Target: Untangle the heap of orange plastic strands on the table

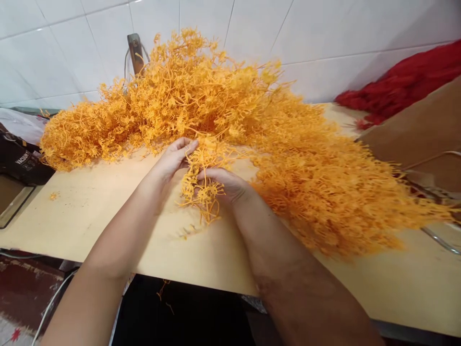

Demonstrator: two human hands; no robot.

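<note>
Between my two hands hangs a small bunch of orange artificial flower sprigs (pixel 207 192), thin-stemmed with spidery heads. My left hand (pixel 179 154) grips its upper left side, thumb and fingers closed on the stems. From the right, my right hand (pixel 227 183) is curled round the bunch lower down, its fingertips partly hidden behind the flowers. A large heap of the same orange flowers (pixel 187 91) lies right behind my hands along the wall. To the right spreads another thick mass of orange flowers (pixel 342 187).
Beneath everything is a pale wooden table (pixel 108 192). Red flowers (pixel 406 81) and a brown cardboard box (pixel 421 125) stand at the right. A black case marked VACUUM (pixel 23 156) sits at the left edge. White tiles (pixel 248 29) cover the wall behind.
</note>
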